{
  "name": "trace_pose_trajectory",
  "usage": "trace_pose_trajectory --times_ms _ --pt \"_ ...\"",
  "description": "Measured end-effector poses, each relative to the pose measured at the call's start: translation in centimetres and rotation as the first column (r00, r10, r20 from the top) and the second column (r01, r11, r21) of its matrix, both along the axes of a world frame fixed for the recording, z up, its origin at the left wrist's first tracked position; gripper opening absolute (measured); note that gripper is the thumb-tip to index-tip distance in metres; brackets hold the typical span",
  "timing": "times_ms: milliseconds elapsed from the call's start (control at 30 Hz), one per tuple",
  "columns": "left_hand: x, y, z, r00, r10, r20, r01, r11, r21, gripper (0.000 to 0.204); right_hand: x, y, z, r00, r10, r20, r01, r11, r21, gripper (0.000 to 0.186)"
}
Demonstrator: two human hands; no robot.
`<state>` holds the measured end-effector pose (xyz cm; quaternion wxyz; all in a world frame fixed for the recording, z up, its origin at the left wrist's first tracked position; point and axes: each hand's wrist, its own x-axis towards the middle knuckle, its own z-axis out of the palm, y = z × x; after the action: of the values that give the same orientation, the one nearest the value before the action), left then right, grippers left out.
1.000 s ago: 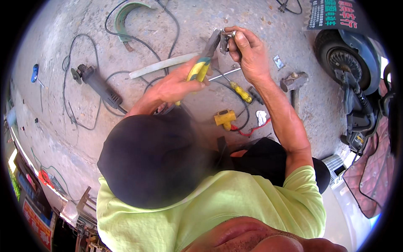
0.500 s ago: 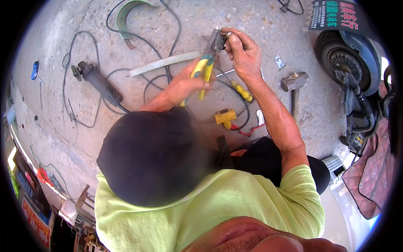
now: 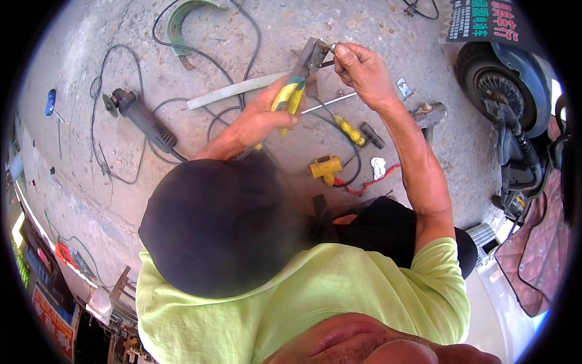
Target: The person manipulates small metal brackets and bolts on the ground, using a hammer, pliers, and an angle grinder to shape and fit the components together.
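Observation:
My left hand (image 3: 257, 121) is wrapped around the yellow and teal handles of a pair of pliers (image 3: 292, 91), whose jaws point away from me. At the jaws sits a small dark metal part (image 3: 319, 54), with a short piece sticking out to the right. My right hand (image 3: 368, 77) is closed, thumb and forefinger pinching the end of that piece. Exactly how the jaws grip the part is too small to make out. A thin metal rod (image 3: 330, 103) shows between my two hands, lower down.
An angle grinder (image 3: 145, 124) lies left on the concrete among cables. A pale strip (image 3: 233, 92) and a green curved piece (image 3: 176, 30) lie beyond. Near my right forearm are a yellow-handled screwdriver (image 3: 350, 130), a yellow tool (image 3: 325, 168) and a hammer (image 3: 431, 113). A scooter wheel (image 3: 494, 88) stands at right.
My right hand has shifted right, slightly away from the plier jaws, showing more of the metal part. The right forearm swung right, covering more of the hammer and uncovering a dark cylinder beside the screwdriver.

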<state>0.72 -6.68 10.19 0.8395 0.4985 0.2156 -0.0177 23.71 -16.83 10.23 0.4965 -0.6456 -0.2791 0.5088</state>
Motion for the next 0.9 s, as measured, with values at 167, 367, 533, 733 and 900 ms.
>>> trace_pose_trajectory --times_ms 167,367,533,733,900 --pt "-0.2 -0.1 -0.3 0.998 0.024 -0.063 -0.018 0.994 0.104 0.074 0.2 0.3 1.3 0.996 0.074 0.058 -0.070 0.996 -0.058 0.041" --pt "-0.4 -0.1 -0.3 1.000 -0.005 0.016 0.006 1.000 -0.027 0.079 0.0 -0.2 0.4 0.999 0.048 -0.006 -0.048 0.998 -0.038 0.043" --pt "-0.5 0.7 0.6 0.995 -0.095 -0.024 0.091 0.988 -0.128 0.085 0.0 -1.0 -0.3 0.964 0.122 0.238 -0.117 0.993 -0.033 0.043" --pt "-1.5 1.2 0.0 0.978 -0.195 -0.076 0.175 0.961 -0.215 0.086 -0.3 -2.3 -2.3 0.924 0.178 0.338 -0.230 0.965 0.122 0.046" --pt "-2.4 1.1 -0.8 0.964 -0.257 -0.074 0.219 0.919 -0.329 0.081 0.0 -3.0 -1.5 0.851 0.267 0.453 -0.351 0.929 0.112 0.046"
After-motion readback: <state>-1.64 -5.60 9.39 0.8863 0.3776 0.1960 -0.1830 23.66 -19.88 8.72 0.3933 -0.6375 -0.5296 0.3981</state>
